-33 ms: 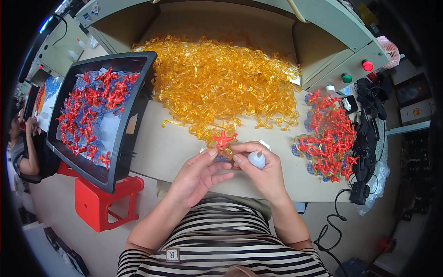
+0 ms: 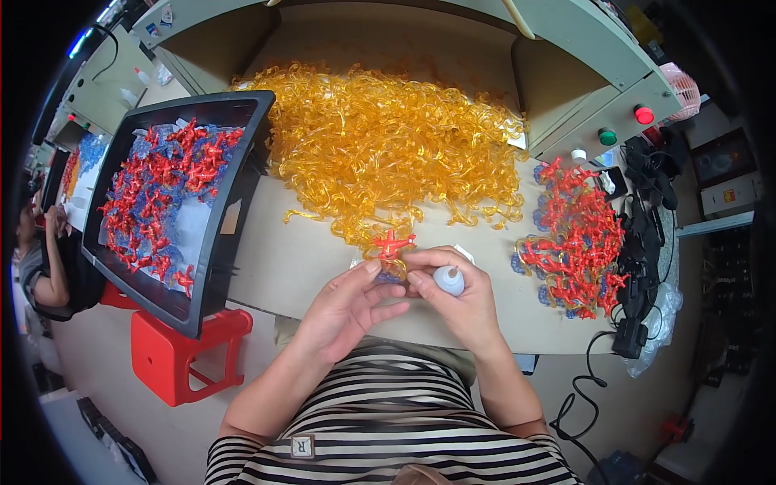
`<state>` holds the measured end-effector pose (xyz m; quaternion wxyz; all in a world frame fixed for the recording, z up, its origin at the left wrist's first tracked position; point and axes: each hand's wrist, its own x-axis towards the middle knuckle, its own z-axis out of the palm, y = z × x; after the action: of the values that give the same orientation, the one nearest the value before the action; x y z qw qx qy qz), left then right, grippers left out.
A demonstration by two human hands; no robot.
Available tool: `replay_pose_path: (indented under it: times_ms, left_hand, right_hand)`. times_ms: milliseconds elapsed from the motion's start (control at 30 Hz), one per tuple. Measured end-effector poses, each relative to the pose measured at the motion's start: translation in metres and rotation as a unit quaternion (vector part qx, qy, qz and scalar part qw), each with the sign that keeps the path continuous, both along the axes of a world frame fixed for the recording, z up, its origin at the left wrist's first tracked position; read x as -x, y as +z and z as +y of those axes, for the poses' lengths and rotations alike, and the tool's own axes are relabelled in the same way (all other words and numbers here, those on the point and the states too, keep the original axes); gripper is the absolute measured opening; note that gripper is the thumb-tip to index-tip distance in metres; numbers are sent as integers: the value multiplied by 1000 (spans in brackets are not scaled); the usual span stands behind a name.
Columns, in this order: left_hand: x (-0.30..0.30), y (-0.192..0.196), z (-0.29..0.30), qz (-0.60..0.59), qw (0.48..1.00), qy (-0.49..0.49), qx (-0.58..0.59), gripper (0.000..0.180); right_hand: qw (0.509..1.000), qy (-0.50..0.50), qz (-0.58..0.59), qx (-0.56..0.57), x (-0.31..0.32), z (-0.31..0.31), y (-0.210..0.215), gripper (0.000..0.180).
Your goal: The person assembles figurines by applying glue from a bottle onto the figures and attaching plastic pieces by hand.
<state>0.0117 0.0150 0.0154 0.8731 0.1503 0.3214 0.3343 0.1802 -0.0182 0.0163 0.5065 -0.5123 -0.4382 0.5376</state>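
In front of my chest, my left hand pinches a small plastic figure between thumb and fingers. The figure has a red upper part, with clear yellow and blue parts below, partly hidden by my fingers. My right hand meets it from the other side, thumb and forefinger pressed at the yellow part. Tucked in that same hand is a small whitish bottle with a dark, narrow tip pointing up and away from me. Just beyond both hands spreads a big heap of clear yellow curly plastic pieces.
To the left, a black tray holds several red and blue figures, with a red stool beneath it. More red, blue and yellow figures are piled at the table's right. Black cables run beyond them. Another person sits far left.
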Motion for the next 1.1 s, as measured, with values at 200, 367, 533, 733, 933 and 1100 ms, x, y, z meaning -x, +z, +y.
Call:
replay_pose_path:
  times_ms: [200, 367, 533, 733, 933, 1100]
  left_hand:
    - [0, 2, 2, -5, 999, -14, 31, 29]
    - [-1, 2, 2, -11, 998, -17, 61, 29]
    - [-3, 8, -1, 17, 1000, -2, 25, 27]
    - [-6, 6, -9, 54, 997, 30, -41, 27]
    - [-4, 7, -10, 49, 997, 45, -51, 21]
    - [-3, -1, -12, 68, 993, 49, -77, 21]
  right_hand:
    - [993, 27, -55, -103, 0, 3, 1, 29]
    - [979, 15, -144, -145, 1, 3, 1, 34]
    - [975, 13, -161, -156, -1, 2, -2, 34]
    - [966, -5, -171, -194, 2, -1, -11, 32]
    - [959, -28, -178, -220, 7, -4, -15, 30]
    - [947, -36, -210, -241, 6, -4, -19, 32]
